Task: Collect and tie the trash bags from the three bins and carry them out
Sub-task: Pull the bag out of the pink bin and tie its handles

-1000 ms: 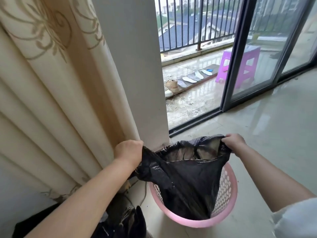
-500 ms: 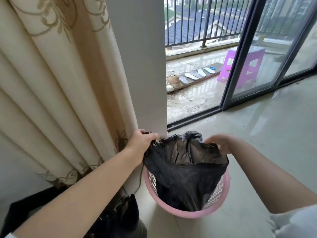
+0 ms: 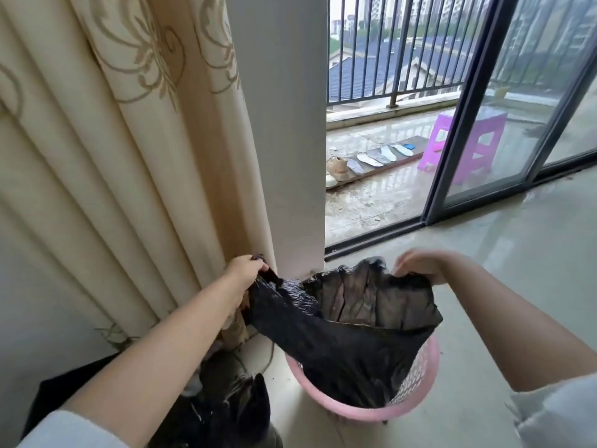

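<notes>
Glossy floor (image 3: pixel 484 286) under pink bin (image 3: pixel 416 402), bagged.

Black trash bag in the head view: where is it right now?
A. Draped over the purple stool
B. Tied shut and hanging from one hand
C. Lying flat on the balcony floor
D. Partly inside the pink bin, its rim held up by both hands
D: the black trash bag hangs down into the pink bin, its mouth open, with the left hand gripping one edge and the right hand at the other.
</notes>
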